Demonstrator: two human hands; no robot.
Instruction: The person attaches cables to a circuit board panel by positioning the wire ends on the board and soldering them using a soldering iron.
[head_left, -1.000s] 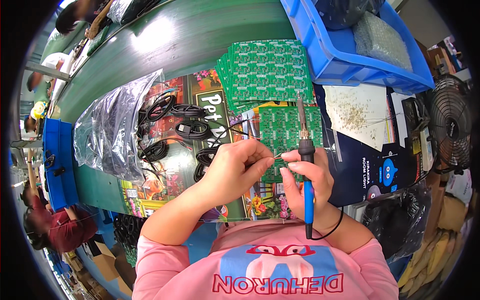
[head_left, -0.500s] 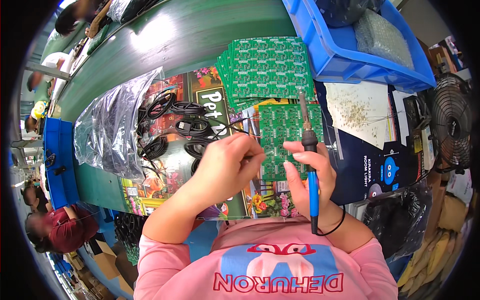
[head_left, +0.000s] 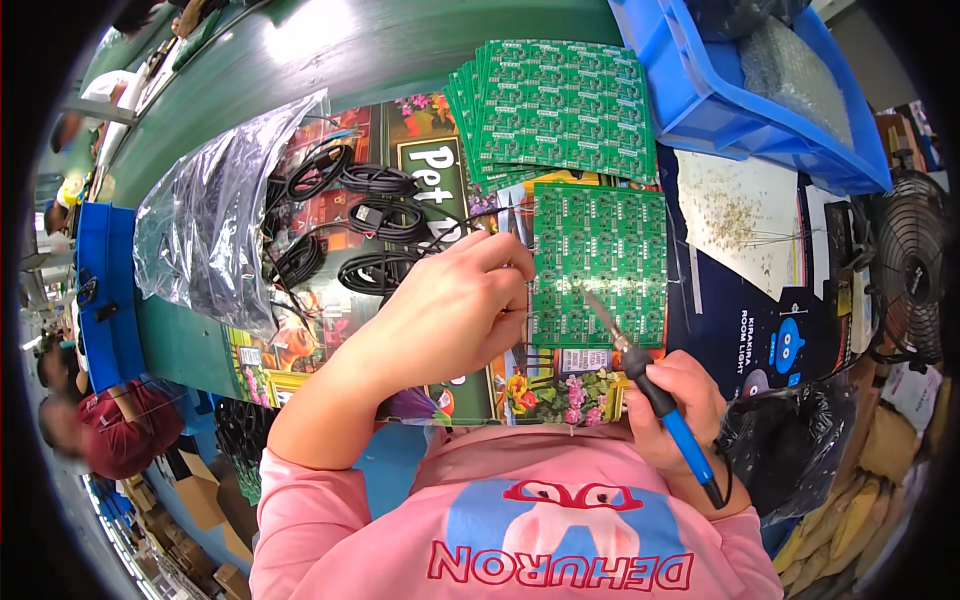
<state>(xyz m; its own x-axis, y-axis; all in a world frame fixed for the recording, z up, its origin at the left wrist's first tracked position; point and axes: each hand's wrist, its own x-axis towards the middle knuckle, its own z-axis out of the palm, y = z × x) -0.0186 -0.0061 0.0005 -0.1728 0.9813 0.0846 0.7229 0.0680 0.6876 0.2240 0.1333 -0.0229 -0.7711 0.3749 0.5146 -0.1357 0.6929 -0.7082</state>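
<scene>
My right hand (head_left: 690,400) is closed around a soldering iron (head_left: 684,445) with a blue and black handle. Its metal tip points up and left, over or on the middle of a green circuit board panel (head_left: 600,235); I cannot tell whether it touches. My left hand (head_left: 465,305) is closed in a pinch at that panel's left edge, and what its fingertips hold is hidden. Black cable coils (head_left: 385,218) lie just beyond and left of this hand, with thin wire ends reaching toward the panel.
A fanned stack of green panels (head_left: 565,110) lies behind. Clear plastic bags (head_left: 215,220) lie at the left. A blue bin (head_left: 720,110) stands back right, near a speckled white sheet (head_left: 735,210) and a black fan (head_left: 910,265). Another blue bin (head_left: 108,300) is far left.
The soldering iron has swung from upright to a left-leaning tilt, its tip now at the panel's middle. My right hand has moved back toward my body and right. My left hand remains by the panel's edge.
</scene>
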